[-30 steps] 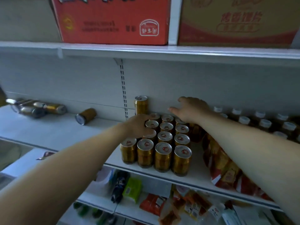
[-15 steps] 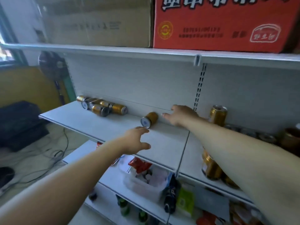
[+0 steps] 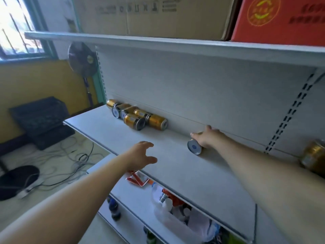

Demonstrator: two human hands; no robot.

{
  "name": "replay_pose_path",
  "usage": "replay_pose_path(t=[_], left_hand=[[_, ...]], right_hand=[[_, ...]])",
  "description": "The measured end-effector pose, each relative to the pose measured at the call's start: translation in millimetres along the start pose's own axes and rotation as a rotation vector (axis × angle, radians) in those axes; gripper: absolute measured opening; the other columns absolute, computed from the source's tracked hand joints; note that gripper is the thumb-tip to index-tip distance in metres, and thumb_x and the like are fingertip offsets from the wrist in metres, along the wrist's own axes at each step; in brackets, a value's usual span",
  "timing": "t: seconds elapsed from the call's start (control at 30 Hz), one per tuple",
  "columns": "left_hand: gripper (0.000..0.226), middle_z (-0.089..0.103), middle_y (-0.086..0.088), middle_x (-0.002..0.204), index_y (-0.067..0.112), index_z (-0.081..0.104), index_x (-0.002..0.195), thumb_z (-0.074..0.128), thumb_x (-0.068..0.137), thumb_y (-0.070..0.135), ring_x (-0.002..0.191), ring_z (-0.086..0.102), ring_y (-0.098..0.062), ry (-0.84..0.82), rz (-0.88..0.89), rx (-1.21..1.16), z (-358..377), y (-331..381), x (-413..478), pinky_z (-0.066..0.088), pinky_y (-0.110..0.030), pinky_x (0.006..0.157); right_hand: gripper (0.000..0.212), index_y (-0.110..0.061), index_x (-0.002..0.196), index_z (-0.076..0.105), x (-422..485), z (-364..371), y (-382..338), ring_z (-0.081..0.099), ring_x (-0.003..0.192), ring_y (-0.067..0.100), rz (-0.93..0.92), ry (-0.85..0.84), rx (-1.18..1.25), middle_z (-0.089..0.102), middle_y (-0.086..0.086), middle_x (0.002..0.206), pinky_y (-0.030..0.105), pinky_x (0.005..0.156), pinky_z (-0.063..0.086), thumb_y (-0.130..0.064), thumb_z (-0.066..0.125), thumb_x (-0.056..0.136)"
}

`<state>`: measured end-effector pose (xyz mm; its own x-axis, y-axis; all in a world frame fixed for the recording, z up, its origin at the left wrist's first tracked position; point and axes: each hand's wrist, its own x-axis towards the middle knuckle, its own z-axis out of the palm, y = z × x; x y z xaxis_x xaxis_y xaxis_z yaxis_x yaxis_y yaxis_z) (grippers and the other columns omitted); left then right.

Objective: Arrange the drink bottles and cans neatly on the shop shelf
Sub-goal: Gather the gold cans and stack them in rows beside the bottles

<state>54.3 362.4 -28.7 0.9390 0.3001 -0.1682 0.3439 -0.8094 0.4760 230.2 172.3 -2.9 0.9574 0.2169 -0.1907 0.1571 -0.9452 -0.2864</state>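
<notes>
Right fingers (image 3: 193,135): curled over the side of a can (image 3: 194,147), thumb raised toward the back panel (image 3: 193,88). We log the right hand (image 3: 210,139) as gripping it. The can lies on its side on the shelf (image 3: 184,173), close to the panel, its silver end facing us.

Left fingers (image 3: 149,144): spread and loosely bent, holding nothing. The left hand (image 3: 139,156) hovers over the shelf's front edge, left of the can and apart from it.

Farther left on the same shelf we count a heap of cans (image 3: 139,118), gold, all on their sides, bunched against the panel. The exact number is hard to tell.

Far right, a blurred can (image 3: 314,156) stands upright just above the right forearm.

Above, the top shelf (image 3: 175,45) carries a brown box (image 3: 154,16) and a red box (image 3: 281,20) side by side.

Below, a plastic bag (image 3: 172,217) with packets sits on the lower shelf.

Beyond the shelf's left end we note a fan (image 3: 82,57) and a black crate (image 3: 40,118) on the floor.
</notes>
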Motion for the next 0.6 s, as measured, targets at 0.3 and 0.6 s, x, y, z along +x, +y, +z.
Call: replay_pose_path(t=[0.3, 0.6], left_hand=[[0.075, 0.028, -0.014, 0.15, 0.016, 0.021, 0.149, 0.06, 0.089, 0.04, 0.133, 0.036, -0.032, 0.17, -0.242, -0.186, -28.1, -65.1, 105.4, 0.034, -0.039, 0.105], [0.07, -0.002, -0.014, 0.159, 0.029, 0.018, 0.15, 0.049, 0.091, 0.052, 0.139, 0.027, -0.034, 0.286, -0.242, -0.318, -46.9, -103.0, 208.1, 0.036, -0.035, 0.101]], right_hand=[[0.052, -0.026, 0.138, 0.034, 44.1, 77.3, -42.9, 0.051, 0.115, 0.04, -0.243, 0.036, -0.171, 0.023, 0.017, 0.138, 0.039, 0.092, 0.045, -0.056, 0.041, 0.095], [0.068, -0.024, 0.155, 0.008, 45.6, 110.4, -67.9, 0.039, 0.129, 0.039, -0.1, 0.13, 0.004, 0.021, 0.023, 0.153, 0.038, 0.101, 0.038, -0.035, 0.043, 0.097]])
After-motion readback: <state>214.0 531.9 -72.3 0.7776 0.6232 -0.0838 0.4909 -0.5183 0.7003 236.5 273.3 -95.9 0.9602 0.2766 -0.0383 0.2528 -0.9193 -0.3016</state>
